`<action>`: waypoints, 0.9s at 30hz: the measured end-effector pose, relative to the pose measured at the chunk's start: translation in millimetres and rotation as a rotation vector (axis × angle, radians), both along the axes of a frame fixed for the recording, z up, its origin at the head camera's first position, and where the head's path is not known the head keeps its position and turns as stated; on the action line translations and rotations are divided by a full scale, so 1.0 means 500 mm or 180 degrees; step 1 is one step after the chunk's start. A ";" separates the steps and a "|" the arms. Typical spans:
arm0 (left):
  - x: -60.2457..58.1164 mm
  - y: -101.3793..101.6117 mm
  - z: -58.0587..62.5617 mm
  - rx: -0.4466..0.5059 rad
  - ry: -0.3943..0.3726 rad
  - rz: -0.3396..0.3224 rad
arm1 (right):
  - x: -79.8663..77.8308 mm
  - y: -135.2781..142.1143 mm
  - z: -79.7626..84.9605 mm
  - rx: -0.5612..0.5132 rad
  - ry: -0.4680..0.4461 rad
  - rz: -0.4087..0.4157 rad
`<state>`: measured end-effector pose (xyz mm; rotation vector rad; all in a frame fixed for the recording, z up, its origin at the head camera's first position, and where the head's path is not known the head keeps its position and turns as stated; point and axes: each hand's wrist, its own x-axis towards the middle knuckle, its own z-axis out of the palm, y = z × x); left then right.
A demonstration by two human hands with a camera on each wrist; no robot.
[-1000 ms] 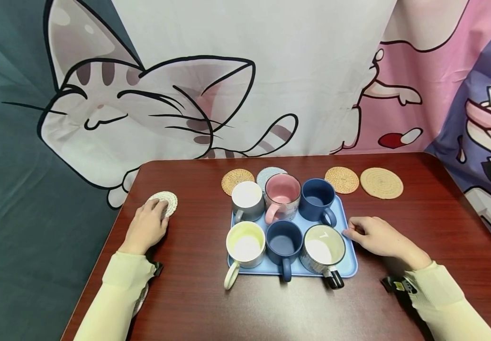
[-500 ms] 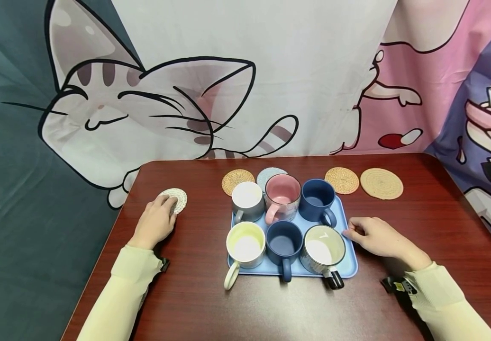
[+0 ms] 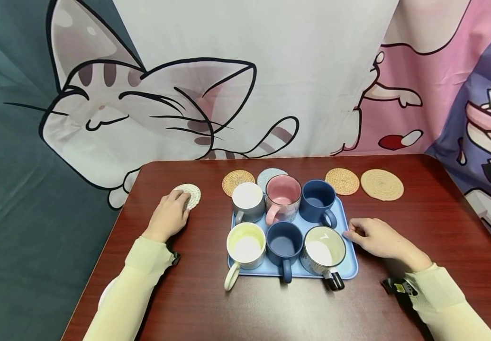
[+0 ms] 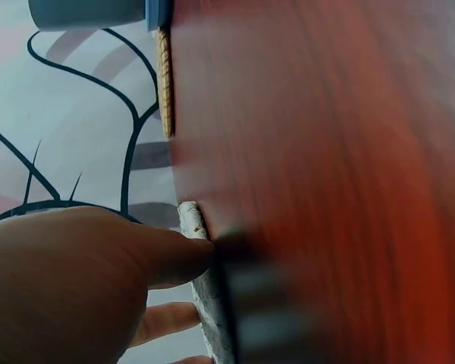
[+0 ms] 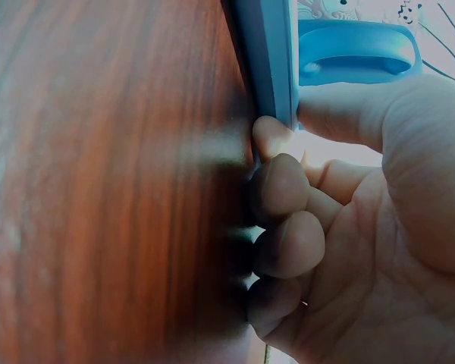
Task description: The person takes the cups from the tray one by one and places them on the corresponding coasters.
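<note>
In the head view my left hand (image 3: 167, 217) lies with its fingers over a white woven coaster (image 3: 193, 196) on the left part of the table. The left wrist view shows the thumb at the near edge of this coaster (image 4: 192, 220) and straight fingers touching its top. My right hand (image 3: 373, 237) pinches the right rim of a light blue tray (image 3: 351, 265) between thumb and curled index finger. Mugs fill the tray: grey-white (image 3: 250, 210), pink (image 3: 286, 201), two dark blue ones, yellow-lined (image 3: 250, 251) and cream with a black handle (image 3: 324, 255).
Along the back lie a tan woven coaster (image 3: 233, 181), a pale blue coaster (image 3: 267, 176), another tan coaster (image 3: 342, 182) and a larger beige one (image 3: 382, 184). Mug handles overhang the tray's front. A white thing (image 3: 106, 291) is mostly hidden by the left sleeve.
My left hand and the white coaster have moved right and slightly toward the back of the table. The right hand, tray and mugs stay where they were.
</note>
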<state>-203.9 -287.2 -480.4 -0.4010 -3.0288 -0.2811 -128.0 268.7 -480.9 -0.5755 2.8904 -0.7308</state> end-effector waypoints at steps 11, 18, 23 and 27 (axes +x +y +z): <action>-0.025 0.042 -0.002 -0.0052 0.0013 -0.0070 | 0.002 -0.001 0.001 -0.0014 -0.0013 0.0001; -0.041 0.061 -0.002 -0.0033 -0.0019 -0.0077 | 0.001 0.001 0.002 0.0000 -0.0016 0.0004; -0.052 0.067 -0.001 -0.0047 -0.0002 -0.0107 | 0.000 0.001 0.001 -0.0023 -0.0021 0.0017; -0.059 0.072 -0.001 -0.0034 -0.0030 -0.0106 | 0.000 0.001 0.001 -0.0030 -0.0037 0.0014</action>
